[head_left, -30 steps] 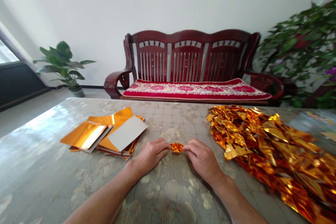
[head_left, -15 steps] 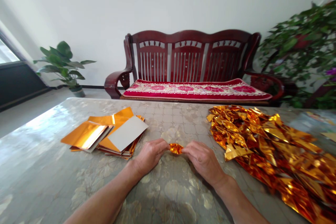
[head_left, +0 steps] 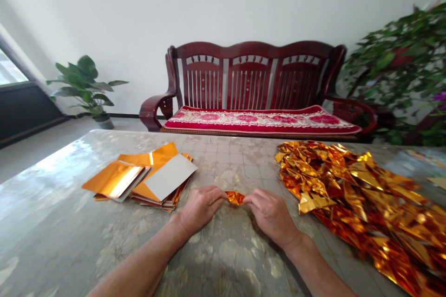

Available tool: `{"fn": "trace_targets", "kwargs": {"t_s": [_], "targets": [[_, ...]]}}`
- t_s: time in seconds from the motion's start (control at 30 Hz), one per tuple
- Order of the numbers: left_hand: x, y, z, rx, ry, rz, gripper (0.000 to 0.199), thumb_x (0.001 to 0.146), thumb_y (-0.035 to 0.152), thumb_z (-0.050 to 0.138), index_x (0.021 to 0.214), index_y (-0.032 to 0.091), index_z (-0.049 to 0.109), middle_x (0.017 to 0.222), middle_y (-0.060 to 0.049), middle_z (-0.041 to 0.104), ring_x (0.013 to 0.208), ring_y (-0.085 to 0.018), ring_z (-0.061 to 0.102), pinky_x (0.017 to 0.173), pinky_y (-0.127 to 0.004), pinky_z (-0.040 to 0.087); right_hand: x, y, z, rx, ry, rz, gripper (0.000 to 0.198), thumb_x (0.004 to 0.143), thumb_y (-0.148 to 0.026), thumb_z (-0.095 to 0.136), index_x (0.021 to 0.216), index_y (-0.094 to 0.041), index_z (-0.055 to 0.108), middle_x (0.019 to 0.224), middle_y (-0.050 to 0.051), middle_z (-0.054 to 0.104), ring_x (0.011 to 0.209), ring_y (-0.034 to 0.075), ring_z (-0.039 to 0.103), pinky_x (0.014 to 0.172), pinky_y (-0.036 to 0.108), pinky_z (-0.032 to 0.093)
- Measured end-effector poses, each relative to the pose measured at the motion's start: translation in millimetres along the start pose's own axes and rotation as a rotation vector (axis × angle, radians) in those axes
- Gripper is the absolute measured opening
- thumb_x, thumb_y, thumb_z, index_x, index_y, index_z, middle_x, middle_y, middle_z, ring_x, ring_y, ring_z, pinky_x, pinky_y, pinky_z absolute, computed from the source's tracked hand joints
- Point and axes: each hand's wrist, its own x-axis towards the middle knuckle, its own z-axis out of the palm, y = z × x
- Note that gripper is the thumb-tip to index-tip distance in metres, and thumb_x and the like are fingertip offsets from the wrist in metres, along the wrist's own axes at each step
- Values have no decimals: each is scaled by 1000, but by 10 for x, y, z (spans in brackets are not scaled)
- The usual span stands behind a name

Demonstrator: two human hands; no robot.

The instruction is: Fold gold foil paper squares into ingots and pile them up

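A small piece of shiny gold foil paper (head_left: pixel 235 198) is stretched between my two hands, just over the table. My left hand (head_left: pixel 205 204) pinches its left end and my right hand (head_left: pixel 268 211) pinches its right end; the fingertips partly cover both ends. Left of my hands lie loose stacks of flat gold foil sheets (head_left: pixel 113 178), with one sheet showing its pale grey back (head_left: pixel 170 176) on top. To the right spreads a big heap of folded gold foil pieces (head_left: pixel 348 185), their shapes pointed and crumpled.
The table (head_left: pixel 216 269) wears a glossy patterned cover. Behind it stands a dark red wooden bench (head_left: pixel 249 83) with a red floral cushion (head_left: pixel 261 120). A potted plant (head_left: pixel 87 86) is at the left, leafy vines (head_left: pixel 400 65) at the right. Clear plastic (head_left: pixel 418 162) lies beyond the heap.
The foil piece between my fingers looks slightly narrower and more twisted. Both hands stay almost in place, still pinching its ends.
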Motion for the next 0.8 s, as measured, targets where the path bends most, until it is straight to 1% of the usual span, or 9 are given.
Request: {"fn": "trace_targets", "kwargs": {"t_s": [0.2,0.47,0.57,0.63,0.8], "targets": [[0,-10,1,-7,-26,-2,18,98,24,51,94,22,69,87,-1,71,82,-12,66,76,-20,46,17,-18,1,57,4,-43,20,97,-14,48,90,-20,66,74,1,60,73,16,57,68,26,40],[1,17,22,-10,-5,10,18,96,19,51,88,20,66,80,1,68,77,-12,64,72,-20,44,20,3,25,153,23,-6,22,96,-11,49,85,-21,66,71,0,58,71,15,56,66,25,39],[-3,3,15,-18,6,18,16,97,19,51,91,21,66,83,1,69,78,-11,64,73,-20,43,5,31,37,163,23,-6,18,96,-14,52,95,-22,68,75,1,61,73,15,57,67,25,40],[-4,-9,7,-13,1,30,17,98,20,50,93,22,66,84,1,69,79,-12,64,72,-20,43,-12,51,42,141,10,-30,18,96,-15,53,102,-22,69,78,2,63,75,16,57,68,26,40],[2,2,-21,-12,2,42,17,98,20,48,94,21,65,85,1,68,79,-12,64,73,-20,43,-29,70,33,83,-18,-107,19,97,-16,52,104,-21,69,79,3,64,76,17,57,71,28,41]]}}
